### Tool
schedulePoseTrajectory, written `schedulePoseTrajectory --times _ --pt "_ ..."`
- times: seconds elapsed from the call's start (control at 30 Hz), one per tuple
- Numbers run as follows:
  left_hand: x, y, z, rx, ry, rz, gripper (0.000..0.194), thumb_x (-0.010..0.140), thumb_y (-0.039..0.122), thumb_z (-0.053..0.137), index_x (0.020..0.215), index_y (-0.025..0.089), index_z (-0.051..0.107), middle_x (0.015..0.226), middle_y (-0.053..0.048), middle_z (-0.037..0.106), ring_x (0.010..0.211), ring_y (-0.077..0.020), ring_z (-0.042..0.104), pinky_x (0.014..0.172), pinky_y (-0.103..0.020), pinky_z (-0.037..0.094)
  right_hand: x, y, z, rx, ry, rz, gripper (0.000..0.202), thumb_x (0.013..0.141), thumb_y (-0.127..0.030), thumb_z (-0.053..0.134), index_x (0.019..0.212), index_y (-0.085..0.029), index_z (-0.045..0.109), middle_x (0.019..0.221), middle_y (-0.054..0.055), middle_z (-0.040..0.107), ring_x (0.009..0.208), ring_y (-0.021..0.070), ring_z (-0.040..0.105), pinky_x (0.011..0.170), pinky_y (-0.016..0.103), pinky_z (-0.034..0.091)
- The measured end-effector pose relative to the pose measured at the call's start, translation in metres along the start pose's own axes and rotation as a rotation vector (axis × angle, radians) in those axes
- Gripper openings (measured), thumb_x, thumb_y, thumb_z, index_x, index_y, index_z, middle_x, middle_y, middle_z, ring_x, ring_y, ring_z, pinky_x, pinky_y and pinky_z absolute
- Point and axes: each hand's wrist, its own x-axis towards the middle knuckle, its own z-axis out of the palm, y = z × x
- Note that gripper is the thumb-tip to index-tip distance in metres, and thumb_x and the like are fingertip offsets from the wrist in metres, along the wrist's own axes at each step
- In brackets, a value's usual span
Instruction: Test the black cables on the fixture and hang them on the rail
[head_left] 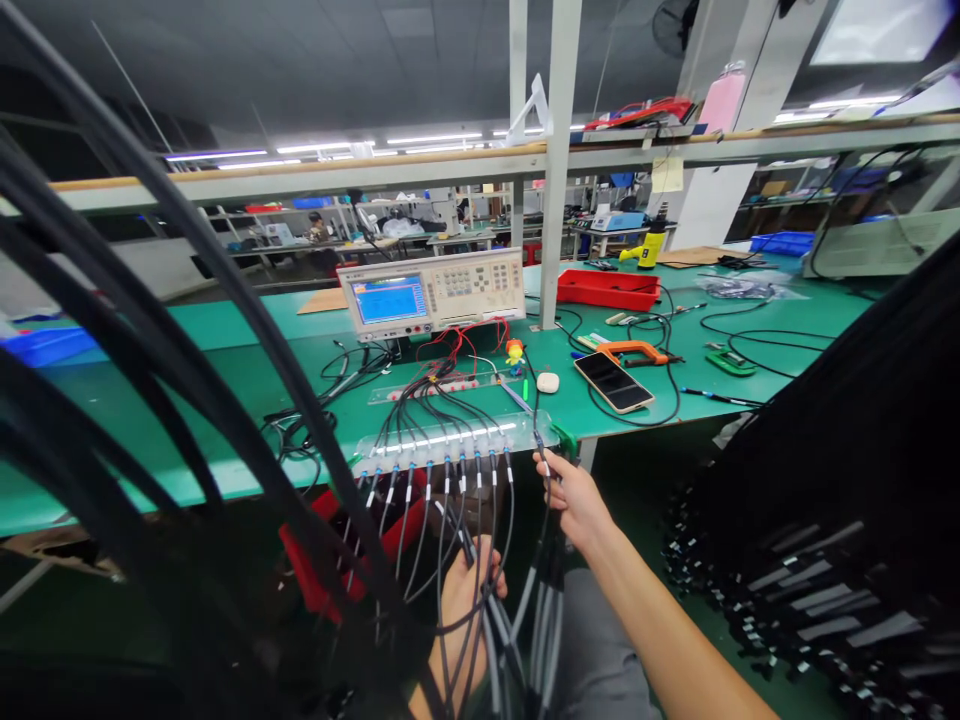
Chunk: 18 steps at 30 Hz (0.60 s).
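Note:
My right hand [574, 498] is closed on a black cable [538, 437] at the right end of a clear plastic strip [442, 447] on the bench edge. Several cables with blue ends hang from that strip in a row. Lower down, my left hand [469, 590] is closed round a bundle of dark cables [499, 625], partly hidden behind hanging cables. Behind the strip stands a test instrument [439, 290] with a lit blue screen and red leads. A green clamp [564, 441] sits beside the strip's right end.
On the green bench [315, 350] lie a phone [613, 382], an orange clamp [634, 351], a red tray [607, 290] and loose cables. Thick black cables [247, 400] cross the left foreground. A large dark cable bundle [817, 480] hangs at the right.

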Motion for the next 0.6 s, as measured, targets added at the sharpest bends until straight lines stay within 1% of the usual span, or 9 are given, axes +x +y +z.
schedulePoseTrajectory --times 0.1,0.2,0.27,0.3,0.37,0.43,0.53,0.6 --pt "-0.002 -0.006 -0.001 -0.045 -0.089 0.053 0.034 0.059 0.036 0.085 0.08 0.017 0.065 0.057 0.008 0.057 0.044 -0.0029 0.047 0.042 -0.014 0.037 0.001 0.0 -0.001 0.023 -0.011 0.023 0.022 0.072 -0.027 0.074 0.078 -0.007 0.069 0.057 -0.003 0.055 0.035 -0.0027 0.023 0.029 0.01 0.017" --pt "-0.003 -0.016 -0.003 -0.071 -0.1 0.067 0.04 0.05 0.041 0.088 0.074 0.017 0.067 0.051 0.006 0.056 0.04 -0.0037 0.046 0.039 -0.014 0.034 -0.001 0.002 -0.003 0.048 -0.02 0.056 0.018 0.074 -0.024 0.073 0.079 -0.007 0.068 0.055 -0.004 0.053 0.033 -0.0025 0.024 0.027 0.009 0.019" --pt "-0.003 -0.021 -0.004 -0.087 -0.084 0.078 0.04 0.049 0.044 0.088 0.068 0.017 0.067 0.043 0.007 0.049 0.034 -0.0048 0.042 0.035 -0.016 0.031 -0.003 0.003 -0.004 0.05 -0.035 0.086 0.016 0.076 -0.023 0.071 0.081 -0.008 0.068 0.056 -0.004 0.054 0.031 -0.0026 0.024 0.026 0.009 0.019" --pt "-0.002 -0.022 -0.005 -0.1 -0.075 0.082 0.04 0.05 0.047 0.087 0.068 0.016 0.068 0.043 0.006 0.049 0.033 -0.005 0.041 0.034 -0.016 0.029 -0.004 0.003 -0.005 0.043 -0.041 0.1 0.015 0.078 -0.023 0.07 0.081 -0.008 0.068 0.058 -0.004 0.055 0.031 -0.0029 0.024 0.025 0.009 0.018" --pt "-0.002 -0.024 -0.007 -0.13 -0.054 0.092 0.042 0.056 0.054 0.081 0.072 0.016 0.07 0.045 0.006 0.05 0.032 -0.0048 0.043 0.033 -0.016 0.028 -0.006 0.003 -0.006 0.014 -0.047 0.124 0.015 0.081 -0.023 0.067 0.084 -0.008 0.068 0.063 -0.003 0.058 0.03 -0.0033 0.025 0.025 0.009 0.018" --pt "-0.001 -0.023 -0.009 -0.156 -0.041 0.088 0.047 0.059 0.06 0.076 0.081 0.018 0.072 0.046 0.005 0.052 0.032 -0.0056 0.045 0.032 -0.015 0.027 -0.007 0.002 -0.007 -0.024 -0.037 0.136 0.017 0.084 -0.025 0.065 0.086 -0.009 0.068 0.068 -0.001 0.061 0.029 -0.0038 0.025 0.024 0.009 0.018" --pt "0.004 -0.021 -0.011 -0.177 -0.029 0.079 0.054 0.053 0.065 0.076 0.085 0.021 0.071 0.045 0.006 0.053 0.028 -0.0076 0.043 0.027 -0.017 0.025 -0.009 -0.001 -0.006 -0.075 -0.013 0.119 0.023 0.082 -0.031 0.068 0.088 -0.009 0.069 0.071 0.001 0.062 0.029 -0.0042 0.026 0.025 0.009 0.018" --pt "0.011 -0.021 -0.012 -0.185 -0.02 0.089 0.052 0.049 0.062 0.08 0.079 0.02 0.071 0.049 0.004 0.057 0.029 -0.0082 0.045 0.027 -0.018 0.029 -0.009 -0.002 -0.005 -0.107 0.001 0.084 0.028 0.076 -0.034 0.074 0.087 -0.009 0.069 0.068 0.0 0.061 0.03 -0.0042 0.026 0.026 0.009 0.017"
